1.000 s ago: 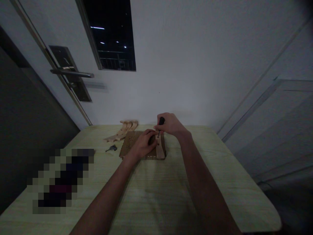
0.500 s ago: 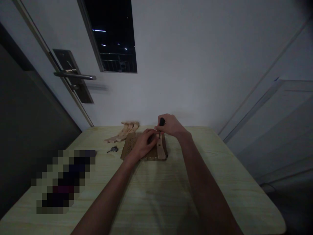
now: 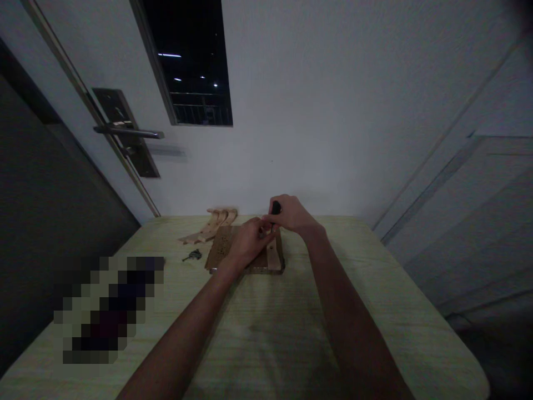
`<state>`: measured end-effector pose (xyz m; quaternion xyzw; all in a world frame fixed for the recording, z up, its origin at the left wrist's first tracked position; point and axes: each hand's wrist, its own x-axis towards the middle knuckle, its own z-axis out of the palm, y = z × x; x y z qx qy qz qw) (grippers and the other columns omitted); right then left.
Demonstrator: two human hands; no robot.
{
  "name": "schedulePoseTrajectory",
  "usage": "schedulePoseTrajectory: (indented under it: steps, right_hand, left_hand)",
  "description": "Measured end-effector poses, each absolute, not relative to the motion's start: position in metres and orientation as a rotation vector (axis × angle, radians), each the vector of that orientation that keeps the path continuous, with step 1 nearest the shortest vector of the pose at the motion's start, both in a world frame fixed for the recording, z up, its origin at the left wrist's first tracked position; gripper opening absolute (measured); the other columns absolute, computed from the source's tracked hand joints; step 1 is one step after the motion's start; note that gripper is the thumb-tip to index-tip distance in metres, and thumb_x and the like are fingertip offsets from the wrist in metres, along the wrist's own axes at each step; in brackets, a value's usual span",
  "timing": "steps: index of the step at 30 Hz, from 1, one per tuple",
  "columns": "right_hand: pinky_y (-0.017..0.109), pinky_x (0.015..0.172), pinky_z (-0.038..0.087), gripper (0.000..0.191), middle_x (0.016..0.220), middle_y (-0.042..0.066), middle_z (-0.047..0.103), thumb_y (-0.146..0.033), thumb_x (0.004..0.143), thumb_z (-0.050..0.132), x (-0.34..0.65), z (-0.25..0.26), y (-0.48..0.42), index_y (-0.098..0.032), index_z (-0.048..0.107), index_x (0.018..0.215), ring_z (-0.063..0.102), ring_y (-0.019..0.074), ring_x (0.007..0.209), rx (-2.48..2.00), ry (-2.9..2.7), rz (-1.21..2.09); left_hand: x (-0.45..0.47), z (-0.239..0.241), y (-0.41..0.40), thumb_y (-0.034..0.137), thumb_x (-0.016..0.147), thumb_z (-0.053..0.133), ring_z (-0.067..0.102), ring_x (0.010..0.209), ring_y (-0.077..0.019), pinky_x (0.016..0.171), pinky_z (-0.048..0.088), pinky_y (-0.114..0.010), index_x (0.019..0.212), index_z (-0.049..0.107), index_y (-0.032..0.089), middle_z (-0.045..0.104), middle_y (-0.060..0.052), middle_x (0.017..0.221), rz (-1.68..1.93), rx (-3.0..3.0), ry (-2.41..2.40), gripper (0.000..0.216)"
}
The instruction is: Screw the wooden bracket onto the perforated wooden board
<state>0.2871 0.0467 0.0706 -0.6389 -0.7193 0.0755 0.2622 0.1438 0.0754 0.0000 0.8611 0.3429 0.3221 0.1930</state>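
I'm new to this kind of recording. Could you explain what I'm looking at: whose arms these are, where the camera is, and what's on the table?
There's no machine here: these are a person's two bare hands, seen by one camera worn on that person's head, looking forward and down. The right hand grips a dark-handled tool, its thin shaft pointing down at a pale wooden piece on a brown board. The left hand lies over the board, its fingertips near the shaft; whether they pinch anything is hard to tell. On the table, more pale wooden pieces and a small heap of dark bits sit to the left. The blocky patch hides whatever is there.
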Motion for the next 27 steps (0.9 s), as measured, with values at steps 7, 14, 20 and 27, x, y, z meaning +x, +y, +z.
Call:
schedulePoseTrajectory:
  steps: [7,14,20,27]
  right_hand:
    - [0.023,0.062,0.040,0.017,0.071,0.003,0.062,-0.029,0.074,0.068,0.291,0.065,0.046,-0.014,0.060,0.074,0.055,0.0114,0.065,-1.586,-1.924,0.240]
    - [0.023,0.064,0.043,0.008,0.078,0.003,0.064,-0.022,0.076,0.064,0.294,0.075,0.038,-0.015,0.063,0.078,0.057,0.0103,0.066,-1.443,-1.887,0.321]
    - [0.025,0.065,0.045,0.005,0.076,0.004,0.065,-0.020,0.075,0.065,0.296,0.073,0.043,-0.014,0.065,0.075,0.059,0.0121,0.068,-1.454,-1.901,0.295]
    - [0.024,0.057,0.046,0.010,0.076,0.005,0.065,-0.023,0.074,0.067,0.296,0.071,0.042,-0.014,0.065,0.076,0.059,0.0112,0.060,-1.464,-1.849,0.367]
  left_hand:
    - [0.147,-0.007,0.078,0.037,0.082,0.059,0.063,0.071,-0.0174,0.067,0.045,-0.026,0.083,0.069,0.016,0.070,-0.006,0.079,0.955,2.336,0.989,0.023]
    - [0.146,-0.008,0.079,0.031,0.082,0.060,0.063,0.073,-0.0175,0.070,0.046,-0.028,0.086,0.069,0.016,0.070,-0.006,0.081,0.961,2.352,0.977,0.018]
    - [0.146,-0.008,0.079,0.031,0.082,0.059,0.062,0.073,-0.0173,0.070,0.046,-0.028,0.085,0.068,0.015,0.068,-0.006,0.079,0.958,2.359,0.962,0.018]
    - [0.138,-0.009,0.077,0.025,0.081,0.058,0.061,0.076,-0.0171,0.072,0.047,-0.029,0.089,0.066,0.016,0.066,-0.006,0.085,0.870,2.432,0.908,0.015]
